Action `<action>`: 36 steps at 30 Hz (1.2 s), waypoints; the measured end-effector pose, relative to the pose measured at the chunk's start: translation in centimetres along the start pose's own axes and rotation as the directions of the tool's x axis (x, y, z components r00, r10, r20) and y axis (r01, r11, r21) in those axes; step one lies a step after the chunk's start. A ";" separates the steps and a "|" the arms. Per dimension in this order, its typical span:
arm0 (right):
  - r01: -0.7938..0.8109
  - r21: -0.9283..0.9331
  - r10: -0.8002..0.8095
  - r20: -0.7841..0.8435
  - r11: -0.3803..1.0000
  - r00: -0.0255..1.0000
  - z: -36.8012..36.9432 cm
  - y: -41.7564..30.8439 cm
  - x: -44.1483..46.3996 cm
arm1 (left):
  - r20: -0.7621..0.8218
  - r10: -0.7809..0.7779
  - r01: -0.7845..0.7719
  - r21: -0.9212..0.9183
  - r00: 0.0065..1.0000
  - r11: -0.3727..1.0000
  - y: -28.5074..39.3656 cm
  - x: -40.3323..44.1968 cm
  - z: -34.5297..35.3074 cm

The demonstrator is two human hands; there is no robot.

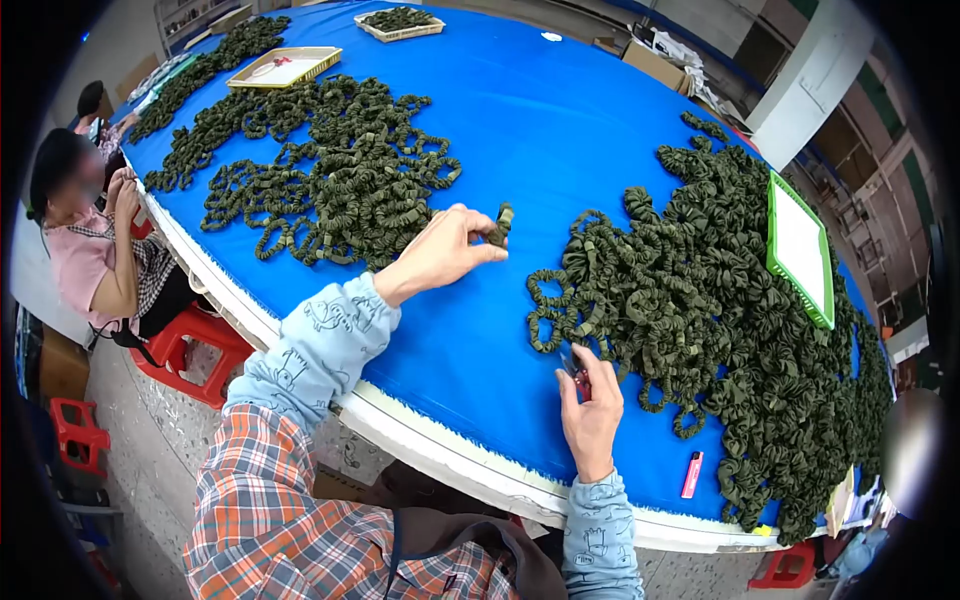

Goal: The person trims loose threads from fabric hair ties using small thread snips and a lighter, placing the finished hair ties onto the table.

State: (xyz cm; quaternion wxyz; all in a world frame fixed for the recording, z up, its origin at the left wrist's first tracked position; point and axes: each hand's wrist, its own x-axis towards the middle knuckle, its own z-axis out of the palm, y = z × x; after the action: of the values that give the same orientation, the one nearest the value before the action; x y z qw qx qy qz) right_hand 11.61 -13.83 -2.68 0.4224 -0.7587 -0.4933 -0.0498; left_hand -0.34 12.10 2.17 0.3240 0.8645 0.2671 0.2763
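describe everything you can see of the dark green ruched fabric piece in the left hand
The dark green ruched fabric piece looks soft and wrinkled, with a paler olive patch near its top. The left hand pinches it roughly upright, apparently above the bright blue table covering, between the left heap and right heap of dark green fabric rings. Only a narrow strip shows; its full shape is unclear.

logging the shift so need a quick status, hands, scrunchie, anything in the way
Left hand: holding one dark green scrunchie. Right hand: gripping small red-handled tool. Possibly in the way: scrunchie heap close by right hand.
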 end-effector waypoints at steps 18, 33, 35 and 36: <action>-0.397 0.839 0.233 0.330 0.373 0.915 -3.5 -4.6 -1.5 | 0.544 0.025 0.377 -0.613 0.838 0.694 7.5 -12.3 0.3; -0.003 -0.326 -0.032 -0.102 0.945 0.994 -3.8 -1.5 -5.5 | 0.549 -0.086 0.534 -0.746 0.831 0.397 5.7 -14.8 2.3; 0.130 -0.528 -0.214 -0.103 0.840 0.971 -3.7 -1.7 -5.6 | 0.554 -0.090 0.542 -0.747 0.828 0.384 5.8 -14.7 2.7; 0.068 -0.288 -0.103 -0.108 0.955 0.989 -3.8 -2.2 -5.4 | 0.509 -0.091 0.487 -0.734 0.856 0.473 6.1 -14.8 2.9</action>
State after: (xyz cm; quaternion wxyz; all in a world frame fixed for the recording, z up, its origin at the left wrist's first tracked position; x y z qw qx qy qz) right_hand 8.46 -19.96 -1.62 0.3359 -0.7848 -0.4870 -0.1845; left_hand -7.12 -2.50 0.12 0.7902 0.5743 0.1728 0.1263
